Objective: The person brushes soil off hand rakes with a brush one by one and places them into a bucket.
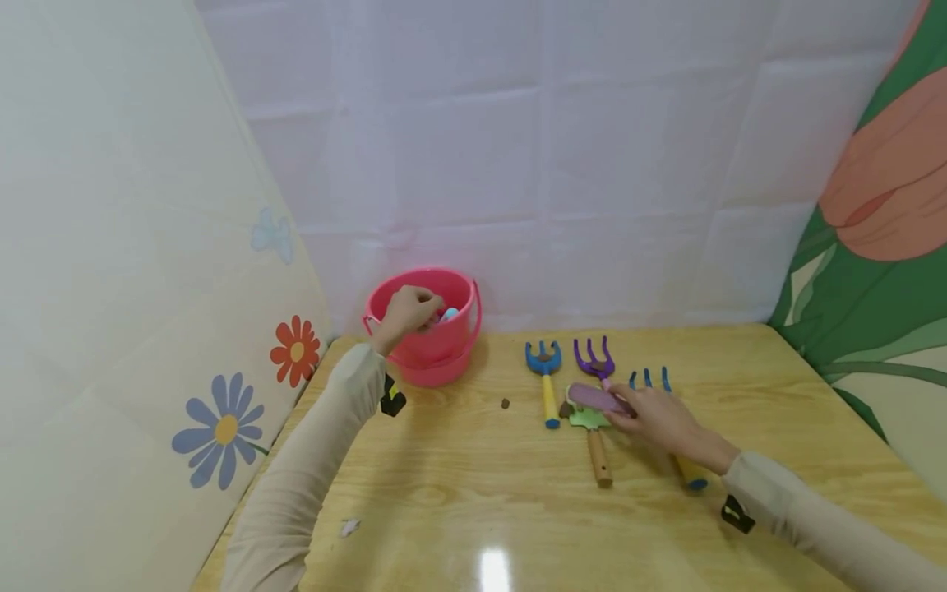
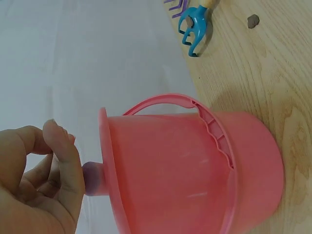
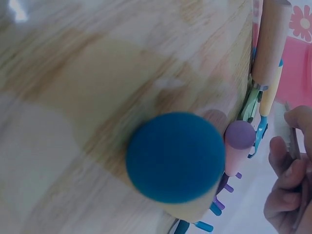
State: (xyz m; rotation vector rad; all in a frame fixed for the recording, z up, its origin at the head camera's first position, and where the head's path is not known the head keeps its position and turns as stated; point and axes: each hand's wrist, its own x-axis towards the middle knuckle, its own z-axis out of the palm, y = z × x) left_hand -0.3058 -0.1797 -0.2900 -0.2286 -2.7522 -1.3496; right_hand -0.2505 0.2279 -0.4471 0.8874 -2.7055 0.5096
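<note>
At the pink bucket (image 1: pixel 436 363), my left hand (image 1: pixel 409 312) hovers over the rim with fingers curled and thumb close to them; whether something small is pinched there cannot be seen. A purple rounded end (image 2: pixel 93 178) pokes out of the bucket beside that hand, and a light blue end (image 1: pixel 450 314) shows inside. My right hand (image 1: pixel 662 419) grips a purple brush (image 1: pixel 595 399), its pale bristles visible in the right wrist view. The brush lies over the green blade of a wooden-handled hand shovel (image 1: pixel 599 460), partly hiding it.
Left of the shovel lies a blue hand rake (image 1: pixel 549 386) with a yellow handle. Behind it is a purple rake (image 1: pixel 594 362); another blue rake (image 1: pixel 693 473) lies under my right hand. A brown crumb (image 1: pixel 505 403) and a whitish scrap (image 1: pixel 350 527) sit on the wooden table.
</note>
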